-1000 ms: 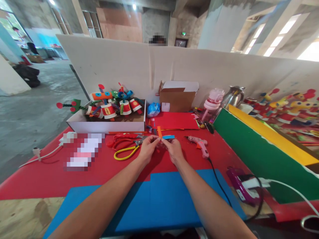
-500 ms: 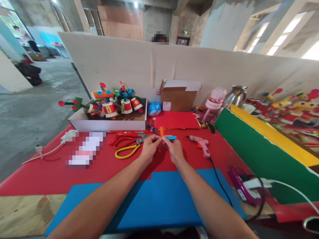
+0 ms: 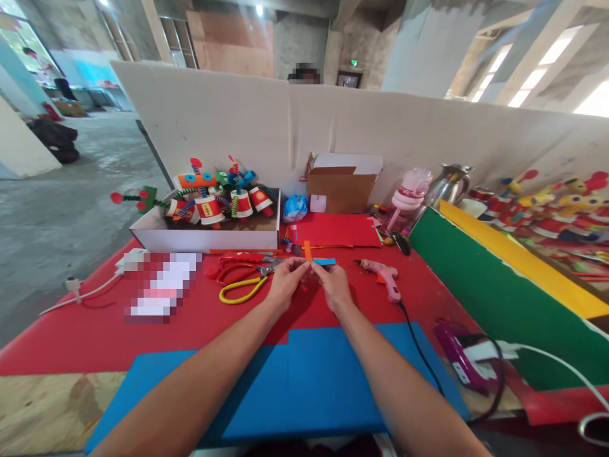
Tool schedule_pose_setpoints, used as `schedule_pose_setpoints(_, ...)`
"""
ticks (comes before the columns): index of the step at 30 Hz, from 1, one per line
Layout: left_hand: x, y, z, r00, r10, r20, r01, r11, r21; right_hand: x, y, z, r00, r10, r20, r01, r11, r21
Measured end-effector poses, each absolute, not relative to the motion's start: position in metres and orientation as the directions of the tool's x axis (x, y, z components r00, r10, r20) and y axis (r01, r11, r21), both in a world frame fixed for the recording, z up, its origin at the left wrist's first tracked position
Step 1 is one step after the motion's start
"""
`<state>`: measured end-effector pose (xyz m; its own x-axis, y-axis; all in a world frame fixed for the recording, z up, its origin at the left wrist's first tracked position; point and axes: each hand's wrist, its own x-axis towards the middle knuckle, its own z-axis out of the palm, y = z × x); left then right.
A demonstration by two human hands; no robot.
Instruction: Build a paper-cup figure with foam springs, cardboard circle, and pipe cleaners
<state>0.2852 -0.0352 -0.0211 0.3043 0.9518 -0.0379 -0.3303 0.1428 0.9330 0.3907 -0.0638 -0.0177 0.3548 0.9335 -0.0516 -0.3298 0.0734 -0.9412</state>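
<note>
My left hand (image 3: 287,279) and my right hand (image 3: 332,284) meet over the red tabletop, fingertips pinched together. Between them are an orange paper strip (image 3: 307,249), pointing away from me, and a blue paper strip (image 3: 325,261), pointing right. The two strips meet at an angle where my fingertips press; that joint is hidden. Left of my left hand lie yellow-handled scissors (image 3: 243,291) and red-handled pliers (image 3: 238,270). A pink hot glue gun (image 3: 384,276) rests to the right of my right hand.
Paper-cup figures (image 3: 209,209) fill a white box (image 3: 209,240) at the back left. Red paper sheets (image 3: 335,230) lie ahead. A green panel (image 3: 495,304) bounds the right side; a purple power device (image 3: 464,358) with cables is nearby. Blue boards (image 3: 309,381) lie under my forearms.
Hardly anything differs. The orange and blue strips have shifted very slightly in my fingers, and both hands keep the same pinch.
</note>
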Motion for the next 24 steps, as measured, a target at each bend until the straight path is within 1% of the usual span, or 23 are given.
schedule_pose_setpoints(6, 0.2858, -0.0340, -0.0217, 0.289, 0.956, -0.051, -0.334, 0.150, 0.930, 0.3902, -0.0641, -0.0170, 0.348, 0.937, -0.044, -0.318, 0.074, -0.945)
schedule_pose_setpoints(9, 0.2857, -0.0336, -0.0212, 0.259, 0.965, -0.049, -0.341, 0.139, 0.930, 0.3908, -0.0641, -0.0162, 0.365, 0.929, -0.059, -0.366, 0.085, -0.927)
schedule_pose_setpoints(12, 0.2856, -0.0337, -0.0199, 0.232, 0.971, -0.050, -0.342, 0.130, 0.931, 0.3914, -0.0643, -0.0154, 0.363, 0.926, -0.103, -0.404, 0.056, -0.913)
schedule_pose_setpoints(17, 0.2858, -0.0338, -0.0192, 0.230, 0.972, -0.051, -0.333, 0.128, 0.934, 0.3924, -0.0644, -0.0157, 0.406, 0.913, -0.030, -0.291, 0.098, -0.952)
schedule_pose_setpoints(24, 0.2865, -0.0306, -0.0230, 0.253, 0.966, -0.049, -0.316, 0.131, 0.940, 0.3928, -0.0647, -0.0161, 0.429, 0.903, -0.024, -0.238, 0.087, -0.967)
